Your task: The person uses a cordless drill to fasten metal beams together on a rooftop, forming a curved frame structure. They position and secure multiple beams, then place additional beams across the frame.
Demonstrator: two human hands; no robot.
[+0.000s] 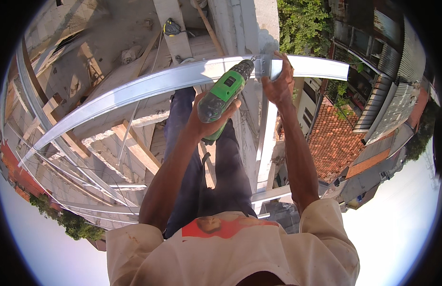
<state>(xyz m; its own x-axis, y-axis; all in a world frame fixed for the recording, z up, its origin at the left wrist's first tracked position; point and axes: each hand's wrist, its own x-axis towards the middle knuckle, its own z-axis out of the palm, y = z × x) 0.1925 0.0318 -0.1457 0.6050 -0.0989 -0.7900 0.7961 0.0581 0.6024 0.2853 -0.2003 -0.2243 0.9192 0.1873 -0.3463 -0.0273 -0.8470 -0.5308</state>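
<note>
My left hand (214, 119) is wrapped round the grip of a green and black cordless drill (226, 89). The drill points up and to the right, its tip close to a small metal bracket (263, 65). The bracket sits against a long silver metal channel (173, 78) that runs across in front of me. My right hand (279, 82) grips the channel just right of the bracket, thumb on the near side and fingers over the far edge. Whether the drill tip touches the metal cannot be made out.
A tape measure (171, 27) lies on a board ahead. Timber pieces (135, 148) and more metal channels (63, 143) surround my left side. Beyond the wall edge at right, tiled roofs (336, 138) and corrugated sheets (397, 105) lie far below. Trees (304, 28) stand ahead right.
</note>
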